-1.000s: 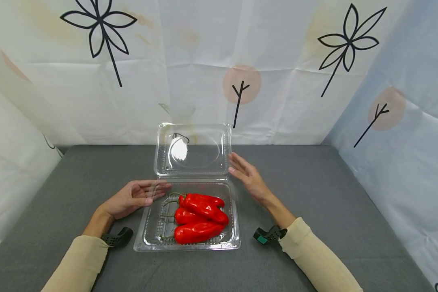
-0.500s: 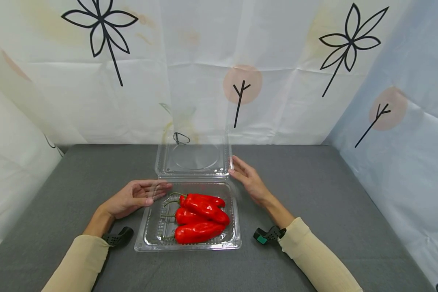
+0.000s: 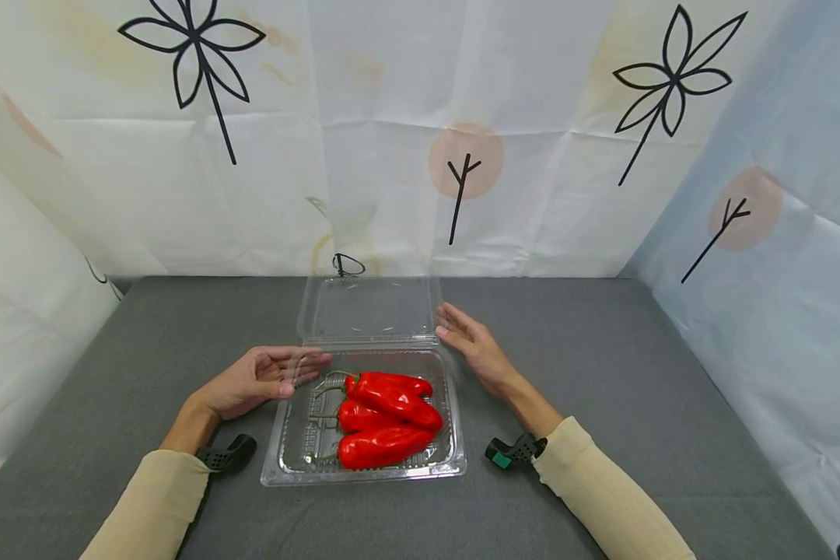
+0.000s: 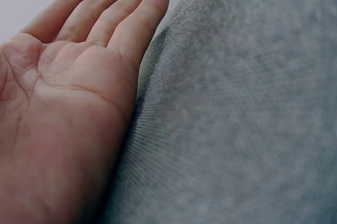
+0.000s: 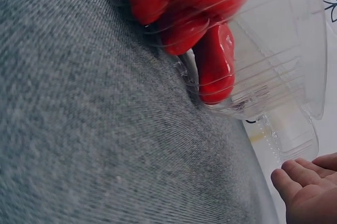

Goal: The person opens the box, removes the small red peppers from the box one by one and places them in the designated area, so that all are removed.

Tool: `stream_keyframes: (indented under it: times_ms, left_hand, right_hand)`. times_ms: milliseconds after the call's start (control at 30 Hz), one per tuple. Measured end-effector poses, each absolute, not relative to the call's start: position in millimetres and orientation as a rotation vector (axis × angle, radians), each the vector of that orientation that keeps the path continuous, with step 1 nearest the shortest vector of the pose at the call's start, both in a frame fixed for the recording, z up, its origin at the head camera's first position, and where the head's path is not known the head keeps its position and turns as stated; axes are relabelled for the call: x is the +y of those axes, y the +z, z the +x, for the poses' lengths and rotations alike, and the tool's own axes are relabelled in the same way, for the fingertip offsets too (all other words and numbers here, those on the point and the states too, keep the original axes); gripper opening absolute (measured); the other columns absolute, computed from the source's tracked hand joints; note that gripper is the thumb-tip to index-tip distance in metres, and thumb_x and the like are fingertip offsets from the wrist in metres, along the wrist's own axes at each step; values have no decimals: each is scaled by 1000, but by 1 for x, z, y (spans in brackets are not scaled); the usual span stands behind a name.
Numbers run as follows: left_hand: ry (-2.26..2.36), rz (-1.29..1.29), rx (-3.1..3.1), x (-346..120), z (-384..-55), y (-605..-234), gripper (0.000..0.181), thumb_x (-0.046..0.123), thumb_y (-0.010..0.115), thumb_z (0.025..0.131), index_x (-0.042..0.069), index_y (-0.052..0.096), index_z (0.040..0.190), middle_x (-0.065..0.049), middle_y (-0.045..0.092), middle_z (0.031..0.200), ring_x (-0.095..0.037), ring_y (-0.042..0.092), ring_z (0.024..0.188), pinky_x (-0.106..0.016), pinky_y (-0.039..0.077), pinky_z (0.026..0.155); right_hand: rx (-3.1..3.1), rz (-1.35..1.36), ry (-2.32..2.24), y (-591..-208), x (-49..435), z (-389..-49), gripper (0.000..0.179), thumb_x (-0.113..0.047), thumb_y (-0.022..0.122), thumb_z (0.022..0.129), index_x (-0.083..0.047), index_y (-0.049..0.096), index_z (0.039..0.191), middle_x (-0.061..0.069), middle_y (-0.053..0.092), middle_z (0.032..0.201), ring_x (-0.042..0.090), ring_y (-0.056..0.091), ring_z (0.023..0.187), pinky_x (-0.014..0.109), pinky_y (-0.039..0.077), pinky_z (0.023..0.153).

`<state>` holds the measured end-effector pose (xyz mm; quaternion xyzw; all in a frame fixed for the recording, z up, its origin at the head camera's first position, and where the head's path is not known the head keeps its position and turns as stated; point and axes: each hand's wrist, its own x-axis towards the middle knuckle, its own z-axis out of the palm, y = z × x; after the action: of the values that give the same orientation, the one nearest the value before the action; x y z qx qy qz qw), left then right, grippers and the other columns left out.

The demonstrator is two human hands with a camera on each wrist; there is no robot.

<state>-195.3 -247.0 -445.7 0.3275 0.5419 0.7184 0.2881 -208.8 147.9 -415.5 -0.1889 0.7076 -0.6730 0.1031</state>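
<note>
A clear plastic clamshell container (image 3: 364, 476) lies in front of me with its hinged lid (image 3: 371, 311) raised at the far side. Several long red peppers (image 3: 385, 447) with green stems lie in its base. My left hand (image 3: 259, 377) is beside the left wall, palm turned towards it. Its straight fingers overlap the container's far left corner, and in the left wrist view the fingertips (image 4: 152, 2) reach the clear plastic. My right hand (image 3: 479, 350) is at the lid's right edge, fingers extended. In the right wrist view those fingertips (image 5: 287, 174) are right at the lid.
The container sits on a grey cloth-covered table (image 3: 567, 334). Behind it hangs a white curtain (image 3: 364, 117) with plant drawings, and a bluish cloth side (image 3: 798, 272) closes off the right. A dark band (image 3: 231, 455) is worn on each wrist.
The lid has changed its tilt: its top edge appears lower and the glare on it is gone. My right hand has come slightly nearer with it; my left has hardly moved.
</note>
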Motion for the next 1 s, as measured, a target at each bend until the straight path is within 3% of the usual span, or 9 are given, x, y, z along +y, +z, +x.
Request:
stream_keyframes:
  times_ms: [633, 1000]
  left_hand:
    - [1900, 842, 1488, -248, -195, -445, 61, -13, 61, 95, -17, 32, 149, -21, 46, 152, -25, 45, 142, -39, 38, 115]
    - [1916, 850, 1479, -248, -195, -445, 60, -15, 60, 94, -18, 34, 148, -21, 48, 151, -26, 46, 141, -39, 38, 115]
  right_hand:
    - [2087, -444, -1952, -418, 148, -209, 64, -14, 50, 106, 14, 21, 154, 29, 31, 158, 37, 28, 149, 47, 24, 123]
    - [2247, -444, -1919, -402, 156, -208, 64, -9, 59, 102, 12, 28, 154, 29, 36, 156, 37, 36, 146, 47, 30, 121]
